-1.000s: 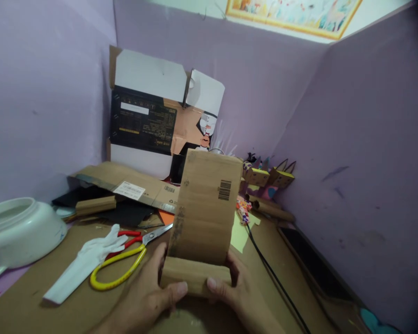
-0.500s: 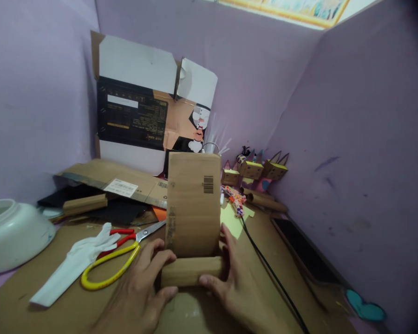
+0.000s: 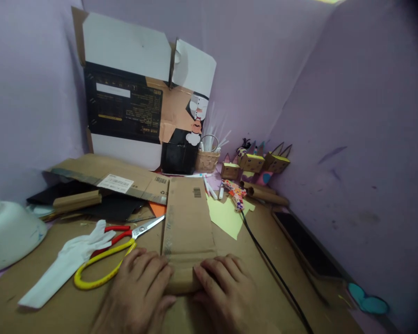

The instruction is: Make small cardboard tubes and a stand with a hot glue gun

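Note:
A brown cardboard strip (image 3: 188, 222) with a barcode lies nearly flat in front of me, its near end rolled into a thick fold. My left hand (image 3: 139, 283) grips the left end of that fold, fingers over the top and thumb at the near side. At the right end, my right hand (image 3: 225, 287) closes over the roll in the same way, its thumb mostly hidden. Left of the strip are scissors (image 3: 106, 262) with yellow and red handles, their blades pointing towards its edge. A white glove (image 3: 68, 262) lies beside the scissors.
A printed carton (image 3: 125, 102) leans on the back wall. A white bowl (image 3: 10, 236) stands at left. Towards the right are a glue gun (image 3: 235, 192) with a black cord (image 3: 271, 264), yellow paper (image 3: 226, 215), cardboard animal figures (image 3: 252, 162) and a dark tablet-like panel (image 3: 306, 246).
The strip's far part has tipped down from upright to nearly flat. Both hands have shifted from holding the roll's ends to pressing over its top. The view has tilted down slightly.

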`<state>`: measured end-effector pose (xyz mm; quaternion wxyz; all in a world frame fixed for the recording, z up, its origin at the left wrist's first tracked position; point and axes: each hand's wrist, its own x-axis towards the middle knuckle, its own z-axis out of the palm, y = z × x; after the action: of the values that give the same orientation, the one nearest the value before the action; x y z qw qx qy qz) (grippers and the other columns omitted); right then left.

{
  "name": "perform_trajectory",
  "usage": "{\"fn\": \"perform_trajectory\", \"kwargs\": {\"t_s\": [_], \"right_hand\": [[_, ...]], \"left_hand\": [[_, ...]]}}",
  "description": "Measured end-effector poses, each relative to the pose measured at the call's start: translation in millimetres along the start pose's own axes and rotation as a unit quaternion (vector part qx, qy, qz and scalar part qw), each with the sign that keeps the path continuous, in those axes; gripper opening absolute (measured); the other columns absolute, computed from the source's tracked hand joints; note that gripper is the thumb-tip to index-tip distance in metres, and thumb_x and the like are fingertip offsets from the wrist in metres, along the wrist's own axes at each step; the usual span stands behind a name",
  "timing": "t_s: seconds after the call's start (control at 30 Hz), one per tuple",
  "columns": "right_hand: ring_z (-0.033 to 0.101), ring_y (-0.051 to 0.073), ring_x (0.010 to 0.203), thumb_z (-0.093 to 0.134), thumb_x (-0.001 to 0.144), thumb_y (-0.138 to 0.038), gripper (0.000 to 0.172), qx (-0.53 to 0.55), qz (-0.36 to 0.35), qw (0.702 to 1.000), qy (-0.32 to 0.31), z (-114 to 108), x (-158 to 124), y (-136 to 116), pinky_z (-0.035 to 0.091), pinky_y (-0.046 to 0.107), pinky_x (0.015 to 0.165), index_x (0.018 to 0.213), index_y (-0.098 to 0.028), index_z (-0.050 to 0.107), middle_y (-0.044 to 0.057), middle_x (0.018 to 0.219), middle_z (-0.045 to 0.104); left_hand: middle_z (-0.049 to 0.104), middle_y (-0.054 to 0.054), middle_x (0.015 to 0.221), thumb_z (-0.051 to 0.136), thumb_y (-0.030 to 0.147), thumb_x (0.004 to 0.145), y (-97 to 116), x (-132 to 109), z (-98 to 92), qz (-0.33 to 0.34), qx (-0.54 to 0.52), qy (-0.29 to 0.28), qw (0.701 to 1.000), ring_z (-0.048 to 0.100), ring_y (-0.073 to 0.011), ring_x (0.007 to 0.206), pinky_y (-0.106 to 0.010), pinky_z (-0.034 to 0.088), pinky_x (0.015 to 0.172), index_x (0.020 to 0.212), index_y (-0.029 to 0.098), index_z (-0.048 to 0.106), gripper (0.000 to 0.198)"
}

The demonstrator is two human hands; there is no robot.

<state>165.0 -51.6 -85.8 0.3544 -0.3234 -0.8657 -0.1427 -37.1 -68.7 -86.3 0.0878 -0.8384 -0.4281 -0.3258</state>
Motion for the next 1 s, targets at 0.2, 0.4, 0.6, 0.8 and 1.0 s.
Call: {"fn": "perform_trajectory", "kwargs": {"t_s": [0.2,0.4,0.6,0.8,1.0], "right_hand": [[0.053,0.016,0.063,0.041,0.090,-0.017,0.024,-0.032,-0.035,0.998,0.030,2.0,-2.7,-7.8,0.038,0.032,0.065,0.088,-0.009,0.064,0.006,0.069,0.065],[0.052,0.015,0.057,0.041,0.089,-0.011,0.025,-0.032,-0.043,0.998,0.024,0.0,-5.1,-11.1,0.035,0.030,0.061,0.085,-0.010,0.065,0.005,0.062,0.064],[0.049,0.015,0.055,0.036,0.091,-0.018,0.028,-0.023,-0.023,0.999,-0.001,-1.4,-4.5,-10.0,0.033,0.029,0.055,0.085,-0.014,0.064,0.002,0.057,0.059],[0.050,0.014,0.055,0.040,0.090,-0.039,0.032,0.094,0.051,0.994,-0.014,-3.4,-8.5,-10.5,0.035,0.024,0.049,0.078,-0.018,0.060,0.003,0.060,0.059],[0.047,0.012,0.049,0.040,0.086,-0.010,0.029,0.050,0.041,0.997,0.052,-1.2,-21.2,-24.5,0.034,0.024,0.046,0.069,-0.019,0.060,0.001,0.055,0.060]], "left_hand": [[0.066,-0.004,0.075,0.042,0.018,0.087,0.4,-2.2,8.7,0.084,0.015,0.059,0.995,0.054,-0.0202,0.077,-0.046,0.033,0.087,0.084,0.017,0.064,0.022],[0.062,-0.004,0.069,0.032,0.016,0.088,1.2,-1.9,7.2,0.103,-0.015,0.049,0.993,0.052,-0.0182,0.071,-0.047,0.031,0.089,0.080,0.015,0.064,0.033],[0.059,-0.001,0.064,0.039,0.015,0.086,6.8,3.4,-0.1,0.072,-0.040,-0.005,0.997,0.050,-0.0162,0.065,-0.043,0.035,0.085,0.075,0.018,0.061,0.025],[0.057,-0.001,0.066,0.041,0.015,0.084,12.7,9.1,-8.5,0.021,-0.090,-0.071,0.993,0.052,-0.0163,0.067,-0.033,0.043,0.071,0.075,0.019,0.060,0.021],[0.052,0.001,0.057,0.043,0.013,0.085,16.8,-8.8,2.8,0.133,-0.042,-0.043,0.989,0.045,-0.0143,0.056,-0.029,0.032,0.051,0.062,0.019,0.055,0.027]]}}
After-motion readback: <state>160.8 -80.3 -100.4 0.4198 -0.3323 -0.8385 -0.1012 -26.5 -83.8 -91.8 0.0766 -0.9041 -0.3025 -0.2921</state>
